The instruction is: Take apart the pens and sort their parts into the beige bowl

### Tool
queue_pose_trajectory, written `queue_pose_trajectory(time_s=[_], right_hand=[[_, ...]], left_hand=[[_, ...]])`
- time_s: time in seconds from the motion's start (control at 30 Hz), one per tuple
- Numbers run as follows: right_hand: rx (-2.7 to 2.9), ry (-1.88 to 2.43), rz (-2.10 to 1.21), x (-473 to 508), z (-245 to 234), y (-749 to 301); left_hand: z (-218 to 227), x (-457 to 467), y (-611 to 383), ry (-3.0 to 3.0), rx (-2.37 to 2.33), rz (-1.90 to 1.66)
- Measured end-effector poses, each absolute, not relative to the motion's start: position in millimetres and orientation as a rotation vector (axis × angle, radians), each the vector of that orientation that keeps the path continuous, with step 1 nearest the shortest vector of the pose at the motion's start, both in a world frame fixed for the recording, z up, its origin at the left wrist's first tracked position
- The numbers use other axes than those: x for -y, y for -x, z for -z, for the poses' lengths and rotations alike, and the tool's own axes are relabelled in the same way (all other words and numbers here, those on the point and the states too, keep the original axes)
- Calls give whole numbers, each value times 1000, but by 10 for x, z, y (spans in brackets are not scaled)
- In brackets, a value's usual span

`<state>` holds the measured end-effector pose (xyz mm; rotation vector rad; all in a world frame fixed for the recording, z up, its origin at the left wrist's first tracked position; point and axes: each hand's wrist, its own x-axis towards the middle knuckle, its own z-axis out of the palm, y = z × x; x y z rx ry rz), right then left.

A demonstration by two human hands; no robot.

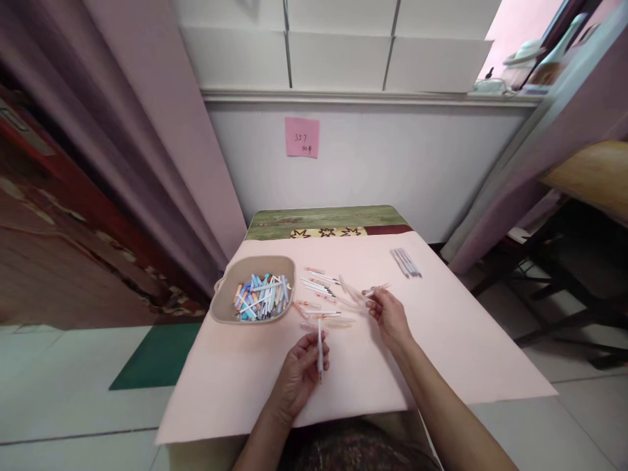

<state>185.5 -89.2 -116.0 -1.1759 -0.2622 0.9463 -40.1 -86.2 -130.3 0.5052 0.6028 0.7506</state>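
Observation:
My left hand (300,373) is closed round a thin white pen refill (320,345) that stands nearly upright in its fingers. My right hand (389,314) pinches a clear pen barrel (375,289) at the edge of a scatter of loose pen parts (321,294) on the pale pink table cover (441,347). A beige bowl (223,304) to the left holds several blue, white and orange pen pieces.
A small bundle of grey pens (406,262) lies at the far right of the cover. A pink sticky note (302,137) hangs on the wall behind. Curtains flank the table; a dark chair frame (564,307) stands to the right.

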Motion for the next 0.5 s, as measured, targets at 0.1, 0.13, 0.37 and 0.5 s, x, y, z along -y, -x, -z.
queue_pose_trajectory(time_s=[0.1, 0.13, 0.37, 0.5], right_hand=[[282, 1235, -826, 938, 1143, -1967], [333, 1266, -821, 962, 1144, -1982], [749, 1487, -842, 1062, 1150, -1869], [725, 1422, -860, 1045, 1093, -1764]], left_hand=[[1303, 855, 407, -512, -593, -731], [1304, 854, 408, -514, -588, -724], [1302, 866, 397, -532, -595, -741], [1308, 879, 389, -550, -608, -734]])
